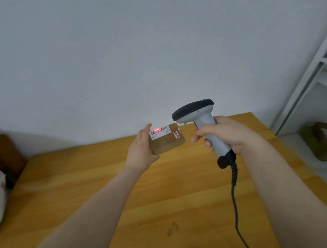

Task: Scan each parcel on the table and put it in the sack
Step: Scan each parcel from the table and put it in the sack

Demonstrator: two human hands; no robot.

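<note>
Wooden worktop point(164, 201), below the scanner point(196, 110). Right hand point(225, 135): fingers curled round the grey scanner handle, dark cable point(234, 196) hanging beneath. Left hand point(141, 150): just left of the scanner, gripping a small brown parcel point(168, 143) clear of the worktop; red light on its barcode label point(159, 131).

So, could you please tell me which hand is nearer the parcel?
Left. The left hand holds the parcel by its left edge; the right hand grips the scanner to the parcel's right, not touching it.
</note>
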